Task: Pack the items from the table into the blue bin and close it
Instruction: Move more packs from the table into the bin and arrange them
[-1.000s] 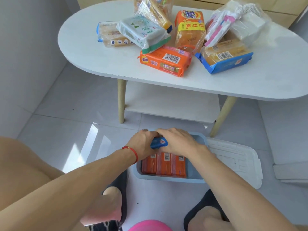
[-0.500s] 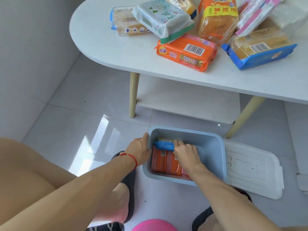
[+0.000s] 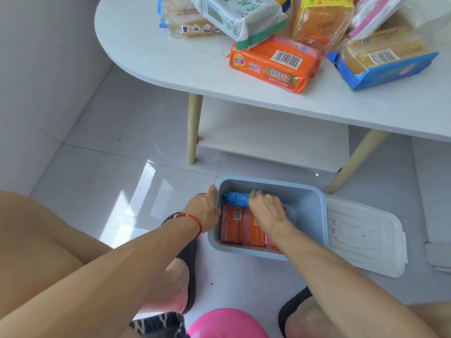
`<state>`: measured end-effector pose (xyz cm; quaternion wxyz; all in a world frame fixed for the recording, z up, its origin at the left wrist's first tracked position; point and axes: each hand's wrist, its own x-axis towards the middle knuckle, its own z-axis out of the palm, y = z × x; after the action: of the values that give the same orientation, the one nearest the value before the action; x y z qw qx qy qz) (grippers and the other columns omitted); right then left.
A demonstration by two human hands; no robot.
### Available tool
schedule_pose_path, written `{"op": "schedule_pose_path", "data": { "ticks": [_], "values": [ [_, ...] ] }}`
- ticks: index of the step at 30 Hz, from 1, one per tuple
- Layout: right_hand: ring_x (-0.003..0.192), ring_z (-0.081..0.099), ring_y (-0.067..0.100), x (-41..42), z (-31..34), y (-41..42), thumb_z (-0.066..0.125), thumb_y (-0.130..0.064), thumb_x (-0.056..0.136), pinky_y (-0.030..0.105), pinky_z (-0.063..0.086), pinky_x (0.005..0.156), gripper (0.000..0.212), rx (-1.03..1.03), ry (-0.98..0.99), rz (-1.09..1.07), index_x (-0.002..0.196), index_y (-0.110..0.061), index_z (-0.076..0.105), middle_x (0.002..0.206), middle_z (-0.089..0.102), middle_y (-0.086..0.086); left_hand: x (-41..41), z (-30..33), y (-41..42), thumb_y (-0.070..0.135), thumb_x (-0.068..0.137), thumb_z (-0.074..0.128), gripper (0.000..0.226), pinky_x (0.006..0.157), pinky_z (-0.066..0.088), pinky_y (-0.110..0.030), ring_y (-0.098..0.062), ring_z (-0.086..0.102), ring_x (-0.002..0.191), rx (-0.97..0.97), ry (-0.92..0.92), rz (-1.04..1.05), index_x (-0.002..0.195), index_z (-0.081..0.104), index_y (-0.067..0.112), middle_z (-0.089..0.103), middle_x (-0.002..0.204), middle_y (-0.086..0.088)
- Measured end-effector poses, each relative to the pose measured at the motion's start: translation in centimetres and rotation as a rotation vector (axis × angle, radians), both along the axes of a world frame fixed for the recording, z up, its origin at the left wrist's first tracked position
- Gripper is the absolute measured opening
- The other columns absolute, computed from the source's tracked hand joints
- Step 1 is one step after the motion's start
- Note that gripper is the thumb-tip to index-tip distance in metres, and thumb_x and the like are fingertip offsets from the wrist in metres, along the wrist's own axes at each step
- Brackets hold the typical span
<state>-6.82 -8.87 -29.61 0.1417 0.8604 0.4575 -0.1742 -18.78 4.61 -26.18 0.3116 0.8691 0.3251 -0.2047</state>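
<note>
The blue bin [image 3: 307, 213] stands on the floor below the table's front edge. Orange packs [image 3: 240, 226] lie side by side in its left half. A blue pack [image 3: 235, 199] lies at the far left end of the bin, and my right hand [image 3: 264, 208] rests on it with fingers curled over its right end. My left hand [image 3: 205, 209] presses against the bin's outer left wall, thumb at the rim. On the white table [image 3: 170, 57] lie an orange pack [image 3: 273, 63], a green-and-white pack [image 3: 239, 18], bread bags [image 3: 380, 57] and other packs.
The white lid [image 3: 363, 237] lies flat on the floor, touching the bin's right side. Wooden table legs [image 3: 194, 130] and a low shelf [image 3: 273, 137] stand behind the bin. My feet in dark slippers flank the bin's near side. A pink round object [image 3: 227, 324] sits at the bottom edge.
The blue pack has gone from above the rim down into the bin's far left end. My left hand has let go of it and moved to the bin's outer left wall.
</note>
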Motion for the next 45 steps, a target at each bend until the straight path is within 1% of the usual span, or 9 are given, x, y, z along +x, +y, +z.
{"op": "schedule_pose_path", "data": {
  "ticks": [5, 9, 15, 20, 24, 28, 37, 41, 45],
  "values": [
    [0.071, 0.069, 0.035, -2.6, -1.1, -1.5, 0.063, 0.022, 0.064, 0.041, 0.056, 0.056, 0.092, 0.074, -0.003, -0.034, 0.147, -0.013, 0.042, 0.131, 0.050, 0.022, 0.0, -0.4, 0.0, 0.021, 0.095, 0.055, 0.044, 0.087, 0.057, -0.044, -0.035, 0.064, 0.099, -0.012, -0.006, 0.011, 0.135, 0.036, 0.015, 0.063, 0.113, -0.018],
    [0.065, 0.068, 0.033, -1.3, -0.9, -1.7, 0.070, 0.019, 0.064, 0.040, 0.050, 0.050, 0.094, 0.030, -0.022, 0.047, 0.149, -0.010, 0.043, 0.116, 0.056, 0.019, 0.1, -0.8, 0.0, 0.021, 0.095, 0.056, 0.046, 0.086, 0.057, -0.044, -0.034, 0.064, 0.098, -0.007, -0.004, 0.012, 0.135, 0.035, 0.016, 0.062, 0.113, -0.018],
    [0.065, 0.068, 0.032, -0.7, -2.4, -1.0, 0.068, 0.011, 0.068, 0.038, 0.051, 0.051, 0.086, -0.003, -0.081, 0.100, 0.150, -0.001, 0.042, 0.123, 0.060, 0.023, 0.2, -1.0, 0.0, 0.020, 0.095, 0.056, 0.044, 0.084, 0.056, -0.042, -0.033, 0.063, 0.098, -0.029, -0.011, 0.024, 0.134, 0.035, 0.016, 0.061, 0.113, -0.017],
    [0.091, 0.066, 0.041, -2.2, -2.5, -1.1, 0.058, 0.014, 0.075, 0.042, 0.057, 0.064, 0.089, 0.017, -0.021, 0.001, 0.157, -0.009, 0.032, 0.143, 0.047, 0.025, 0.2, -0.9, -0.1, 0.020, 0.095, 0.056, 0.044, 0.086, 0.057, -0.044, -0.033, 0.063, 0.097, -0.035, -0.015, 0.035, 0.133, 0.036, 0.017, 0.061, 0.112, -0.017],
    [0.076, 0.065, 0.038, -1.4, -2.2, -1.9, 0.075, 0.017, 0.059, 0.044, 0.056, 0.059, 0.101, 0.030, -0.027, 0.038, 0.150, -0.007, 0.041, 0.129, 0.054, 0.025, 0.1, -0.9, -0.1, 0.019, 0.095, 0.056, 0.047, 0.086, 0.056, -0.042, -0.033, 0.063, 0.098, -0.037, -0.014, 0.042, 0.137, 0.035, 0.017, 0.060, 0.114, -0.018],
    [0.058, 0.059, 0.032, -1.4, -2.2, -2.5, 0.074, 0.021, 0.044, 0.039, 0.048, 0.054, 0.107, 0.075, -0.033, 0.081, 0.142, -0.013, 0.050, 0.113, 0.055, 0.020, 0.1, -0.8, -0.3, 0.018, 0.096, 0.056, 0.049, 0.083, 0.055, -0.039, -0.033, 0.063, 0.098, -0.030, -0.017, 0.048, 0.139, 0.033, 0.016, 0.060, 0.115, -0.018],
    [0.072, 0.065, 0.032, 0.0, -2.4, -1.7, 0.075, 0.013, 0.064, 0.043, 0.053, 0.066, 0.088, 0.040, -0.061, 0.109, 0.146, 0.001, 0.047, 0.125, 0.055, 0.021, 0.3, -0.4, -0.3, 0.018, 0.097, 0.055, 0.047, 0.080, 0.053, -0.035, -0.026, 0.061, 0.093, -0.042, -0.010, 0.045, 0.139, 0.034, 0.017, 0.061, 0.113, -0.016],
    [0.108, 0.059, 0.035, -0.7, -2.5, -1.7, 0.069, 0.001, 0.077, 0.050, 0.044, 0.091, 0.089, 0.074, -0.078, 0.067, 0.157, -0.006, 0.029, 0.139, 0.048, 0.015, 0.3, -0.2, -0.4, 0.017, 0.097, 0.055, 0.047, 0.077, 0.050, -0.030, -0.024, 0.059, 0.092, -0.056, 0.001, 0.062, 0.139, 0.034, 0.018, 0.060, 0.114, -0.014],
    [0.126, 0.043, 0.038, -1.2, -2.8, -2.0, 0.060, 0.018, 0.067, 0.046, 0.051, 0.093, 0.097, 0.147, 0.020, 0.009, 0.156, -0.004, 0.029, 0.149, 0.039, 0.015, 0.4, 0.0, -0.4, 0.016, 0.097, 0.055, 0.045, 0.080, 0.052, -0.032, -0.025, 0.060, 0.094, -0.063, 0.011, 0.072, 0.138, 0.035, 0.018, 0.060, 0.116, -0.015]
  ]
}}
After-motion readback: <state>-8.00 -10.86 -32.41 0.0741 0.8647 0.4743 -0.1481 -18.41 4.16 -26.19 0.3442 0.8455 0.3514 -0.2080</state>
